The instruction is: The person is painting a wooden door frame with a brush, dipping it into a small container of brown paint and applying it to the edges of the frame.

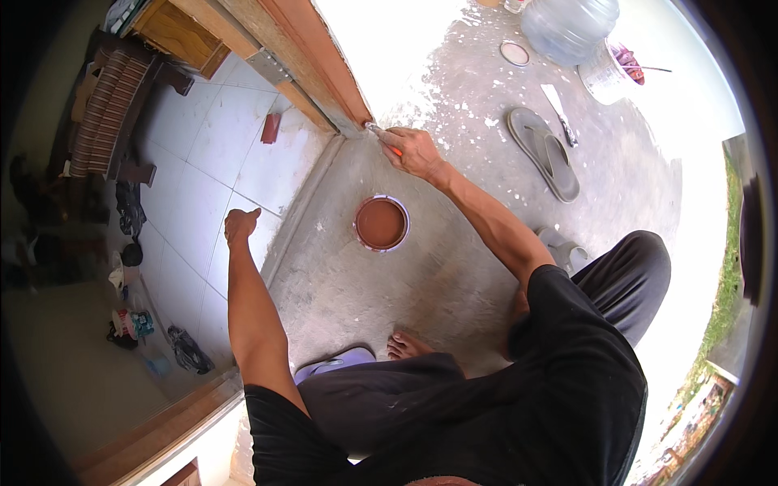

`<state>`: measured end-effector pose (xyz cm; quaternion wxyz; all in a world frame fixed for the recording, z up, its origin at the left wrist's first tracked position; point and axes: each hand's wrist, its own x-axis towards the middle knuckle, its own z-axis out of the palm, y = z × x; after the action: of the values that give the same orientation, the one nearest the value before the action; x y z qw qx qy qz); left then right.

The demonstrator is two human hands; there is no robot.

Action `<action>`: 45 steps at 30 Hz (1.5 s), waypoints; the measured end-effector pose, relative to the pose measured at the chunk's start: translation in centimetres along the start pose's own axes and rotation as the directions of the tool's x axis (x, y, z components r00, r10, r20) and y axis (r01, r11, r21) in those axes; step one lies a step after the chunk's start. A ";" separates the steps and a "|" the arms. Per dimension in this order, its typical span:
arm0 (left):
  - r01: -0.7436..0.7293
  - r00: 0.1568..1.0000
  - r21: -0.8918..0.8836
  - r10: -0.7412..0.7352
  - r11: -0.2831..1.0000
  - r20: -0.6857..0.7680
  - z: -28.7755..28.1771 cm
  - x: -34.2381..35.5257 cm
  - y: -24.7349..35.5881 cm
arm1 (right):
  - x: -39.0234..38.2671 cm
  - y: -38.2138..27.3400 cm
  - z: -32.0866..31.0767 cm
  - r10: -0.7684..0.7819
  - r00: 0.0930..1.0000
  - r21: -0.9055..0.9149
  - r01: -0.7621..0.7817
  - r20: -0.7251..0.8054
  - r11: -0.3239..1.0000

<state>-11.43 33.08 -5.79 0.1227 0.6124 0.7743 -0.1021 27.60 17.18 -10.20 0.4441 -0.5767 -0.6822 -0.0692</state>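
Note:
My right hand [415,152] is closed round a small paintbrush [374,127] with an orange patch on its handle. The brush's tip meets the foot of the brown-painted door frame [320,57], beside the white wall. Most of the handle is hidden in my fingers. On the grey concrete below stands a round tin of brown paint [382,223], its rim pale. My left hand [241,226] hovers over the white tiles inside the doorway, fingers curled in and thumb pointing right, with nothing visible in it.
A reddish-brown block [271,128] lies on the tiles. Grey flip-flops [541,152], a scraper [559,113], a lid [515,53], a large clear water bottle [567,28] and a white bucket [606,74] stand or lie at right. A raised sill [301,196] separates tile from concrete.

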 end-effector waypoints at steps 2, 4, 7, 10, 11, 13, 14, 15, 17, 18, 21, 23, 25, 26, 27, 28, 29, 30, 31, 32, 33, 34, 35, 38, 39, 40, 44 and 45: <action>0.006 1.000 -0.006 -0.006 1.000 -0.003 -0.1 0.1 -0.3 | 0.3 -0.3 -0.3 0.008 1.000 0.007 -0.008 -0.005 1.000; 0.006 1.000 -0.013 -0.006 1.000 -0.001 -0.2 0.2 -1.0 | -0.1 -0.7 -0.7 0.013 1.000 0.015 -0.013 0.017 1.000; -0.007 1.000 -0.035 0.008 0.999 0.027 -0.5 0.1 -0.7 | -0.7 -0.6 -1.1 -0.007 0.993 0.014 0.005 0.121 1.000; 0.022 0.999 0.004 -0.022 1.000 -0.044 -0.1 -0.2 0.1 | -0.2 -0.2 -0.7 -0.056 0.994 0.018 0.054 0.093 0.998; 0.009 0.999 -0.011 -0.009 1.000 -0.030 -0.2 -0.1 0.3 | 0.1 0.0 -0.7 -0.052 0.998 0.021 0.051 0.042 0.998; 0.003 1.000 -0.035 -0.002 0.999 0.004 -0.3 0.0 -0.4 | 0.7 -0.6 -0.5 -0.041 0.998 0.047 0.044 -0.050 0.998; -0.001 1.000 -0.022 0.002 1.000 0.009 -0.1 -0.1 -0.6 | 0.6 -1.0 -0.7 -0.040 0.999 0.048 0.042 -0.037 0.998; -0.007 1.000 -0.011 0.007 1.000 0.006 -0.2 0.1 -0.6 | 0.3 -1.1 -0.8 -0.043 0.999 0.047 0.044 -0.031 0.998; -0.011 1.000 -0.005 0.011 1.000 0.004 -0.6 0.3 -1.0 | 0.0 -1.2 -1.0 -0.057 0.998 0.041 0.056 0.024 0.998; -0.018 1.000 -0.010 0.018 1.000 0.008 -0.5 0.3 -0.7 | -0.5 -0.9 -1.3 -0.063 0.995 0.026 0.062 0.074 0.998; -0.018 1.000 -0.013 0.018 1.000 0.016 -0.5 0.5 -0.2 | -0.3 -0.3 -1.1 -0.067 0.994 -0.007 0.068 0.092 0.998; -0.016 1.000 -0.005 0.016 1.000 0.006 -0.4 0.8 -0.2 | 0.6 -0.3 -1.0 -0.063 0.998 -0.007 0.063 0.030 0.998; -0.007 1.000 0.012 0.007 1.000 -0.010 -0.2 1.0 -0.9 | 1.3 -0.7 -0.7 -0.053 0.997 0.024 0.055 -0.056 0.998; -0.002 1.000 0.022 0.002 1.000 -0.004 -0.1 1.2 -1.2 | 1.2 -1.0 -0.9 -0.055 0.997 0.030 0.056 -0.059 0.998; -0.012 1.000 0.011 0.012 1.000 0.003 -0.2 1.0 -1.2 | 0.6 -0.9 -1.1 -0.058 0.997 0.032 0.060 -0.056 0.998; -0.021 1.000 0.000 0.021 1.000 0.009 -0.2 0.7 -1.1 | 0.1 -0.7 -1.3 -0.061 0.997 0.034 0.063 -0.052 0.997; -0.029 0.999 -0.011 0.030 1.000 0.017 -0.3 0.6 -1.0 | -0.3 -0.6 -1.4 -0.060 0.998 0.021 0.061 -0.008 0.998; -0.031 0.999 -0.014 0.031 0.999 0.015 -0.3 0.5 -0.7 | -0.8 -0.3 -1.6 -0.059 0.998 0.005 0.059 0.035 0.998; -0.033 0.999 -0.016 0.033 0.999 0.015 -0.3 0.5 -0.4 | -1.2 0.1 -1.6 -0.056 0.995 -0.012 0.057 0.079 0.998; -0.035 0.999 -0.019 0.036 0.999 0.016 -0.1 0.5 0.1 | -1.4 0.5 -1.5 -0.054 0.996 -0.022 0.056 0.068 0.998; -0.025 1.000 -0.009 0.025 1.000 -0.004 -0.3 0.5 -0.3 | -1.0 0.2 -1.2 -0.060 0.997 -0.020 0.061 0.051 0.998; -0.016 1.000 0.002 0.017 1.000 -0.023 -0.3 0.5 -0.4 | -0.6 -0.1 -0.9 -0.065 0.997 -0.020 0.066 0.034 0.998; -0.008 0.999 0.011 0.009 1.000 -0.041 -0.3 0.6 -0.5 | -0.1 -0.2 -0.8 -0.070 0.997 -0.007 0.070 -0.019 0.998; -0.029 1.000 -0.010 0.029 1.000 -0.008 -0.4 0.8 -1.1 | 0.6 -1.1 -0.9 -0.034 0.996 0.029 0.037 -0.084 0.999; -0.023 1.000 -0.016 0.023 1.000 0.002 -0.5 0.6 -1.0 | 0.3 -1.2 -1.4 -0.003 0.998 0.027 0.005 -0.055 1.000; -0.016 1.000 -0.022 0.016 1.000 0.011 -0.5 0.5 -1.0 | 0.1 -1.3 -1.7 0.027 0.999 0.025 -0.027 -0.026 0.999; -0.023 1.000 0.003 0.023 1.000 -0.009 -0.4 0.6 -0.6 | -0.6 -0.4 -1.0 -0.090 0.995 0.006 0.090 0.040 0.996; -0.029 0.999 0.000 0.029 1.000 -0.014 -0.4 0.6 -0.3 | -0.4 -0.1 -0.9 -0.103 0.992 -0.007 0.104 0.074 0.995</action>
<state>-11.91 33.71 -5.65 0.1187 0.6242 0.7662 -0.0960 27.91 16.33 -9.89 0.4114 -0.5452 -0.7266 -0.0745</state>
